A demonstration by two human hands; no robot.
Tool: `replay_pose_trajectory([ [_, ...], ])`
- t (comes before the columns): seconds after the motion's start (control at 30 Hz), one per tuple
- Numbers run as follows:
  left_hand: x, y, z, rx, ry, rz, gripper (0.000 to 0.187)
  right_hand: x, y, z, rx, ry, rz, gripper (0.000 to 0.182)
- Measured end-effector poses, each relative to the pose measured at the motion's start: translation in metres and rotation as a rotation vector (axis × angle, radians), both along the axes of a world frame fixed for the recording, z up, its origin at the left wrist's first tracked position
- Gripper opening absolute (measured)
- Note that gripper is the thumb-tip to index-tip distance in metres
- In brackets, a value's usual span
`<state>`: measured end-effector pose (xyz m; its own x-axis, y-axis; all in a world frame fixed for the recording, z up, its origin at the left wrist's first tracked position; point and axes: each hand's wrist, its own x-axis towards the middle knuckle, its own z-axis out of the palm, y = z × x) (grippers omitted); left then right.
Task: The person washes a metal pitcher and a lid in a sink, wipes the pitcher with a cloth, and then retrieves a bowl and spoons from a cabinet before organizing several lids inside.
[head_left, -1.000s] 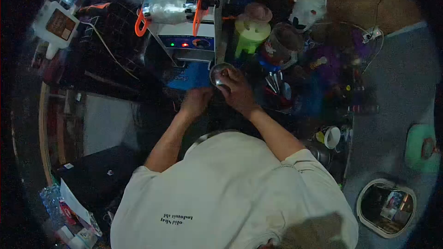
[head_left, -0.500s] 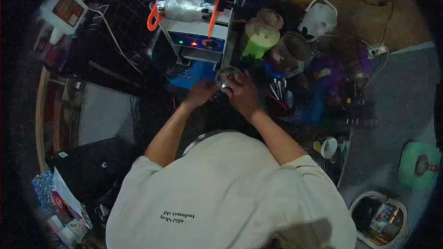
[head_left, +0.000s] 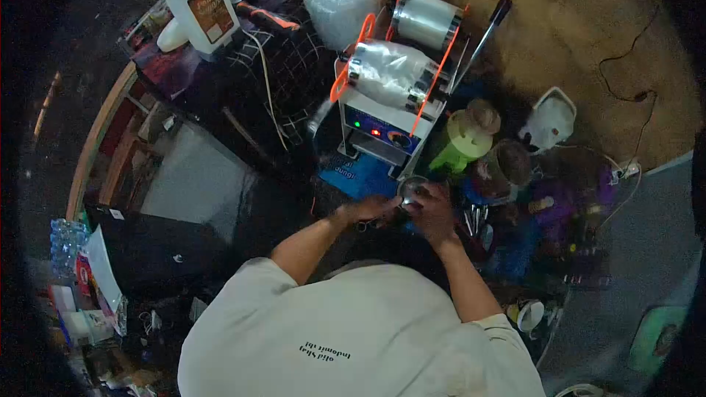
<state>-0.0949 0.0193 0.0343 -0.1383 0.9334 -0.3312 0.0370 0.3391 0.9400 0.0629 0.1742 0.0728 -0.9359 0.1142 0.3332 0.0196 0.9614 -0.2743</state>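
My right hand is closed around the side of a small round shiny cup, clear or metallic; the dim light hides which. My left hand is beside it, fingers curled and pointing toward the cup. A small dark ring shows under the left fingers; whether they grip it is blurred. Just beyond both hands stands a cup sealing machine with a roll of film on top and green and red lights lit. A blue sheet with lettering lies at its base.
Right of the machine are a green container, a brownish round container and several metal utensils. A long lever rises behind. To the left stand a white jug and a cable. A white cup is near my right elbow.
The view has swung, so the machine and hands appear lower and farther right. The cup is still at my right hand. The dark ring now shows under my left hand.
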Motion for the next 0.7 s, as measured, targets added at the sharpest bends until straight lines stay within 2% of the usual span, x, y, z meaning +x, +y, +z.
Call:
replay_pose_trajectory([
  [0.03,-0.001,0.000,-0.003,-0.061,0.018,-0.007,0.056,-0.001,0.002,0.001,0.007,0.009,0.005,0.061],
  [0.07,-0.002,0.000,-0.007,-0.123,0.034,-0.010,0.056,-0.002,0.002,0.003,-0.171,-0.034,-0.057,0.069],
  [0.13,-0.004,0.000,-0.018,-0.132,0.001,0.001,0.056,-0.005,0.006,0.006,-0.349,-0.072,-0.105,0.078],
  [0.17,-0.003,0.001,-0.028,-0.143,-0.040,0.003,0.057,-0.006,0.010,0.010,-0.408,-0.092,-0.045,0.085],
  [0.2,0.003,0.002,-0.039,0.156,0.147,0.140,0.054,-0.009,0.012,0.012,-0.469,-0.112,0.018,0.092],
  [0.23,0.003,0.002,-0.040,0.153,0.156,0.154,0.054,-0.012,0.011,0.011,-0.470,-0.108,0.034,0.092],
  [0.3,0.000,0.000,-0.043,-0.101,-0.023,0.057,0.058,-0.018,0.009,0.009,-0.292,-0.103,0.000,0.093],
  [0.37,0.001,-0.006,-0.020,-0.145,-0.008,0.102,0.060,-0.024,0.015,0.014,-0.309,-0.165,0.034,0.092],
  [0.43,0.000,-0.009,0.018,-0.113,-0.052,0.006,0.071,-0.027,0.018,0.027,-0.322,-0.232,0.053,0.090],
  [0.5,0.002,-0.010,0.020,-0.016,-0.055,0.042,0.069,-0.029,0.020,0.044,-0.537,-0.336,0.075,0.085],
  [0.57,0.006,-0.010,0.013,0.077,-0.061,0.080,0.068,-0.028,0.020,0.031,-0.542,-0.289,0.065,0.081],
  [0.7,0.006,-0.005,-0.035,0.113,-0.264,0.101,0.065,-0.029,0.016,0.021,-0.487,-0.132,0.063,0.074],
])
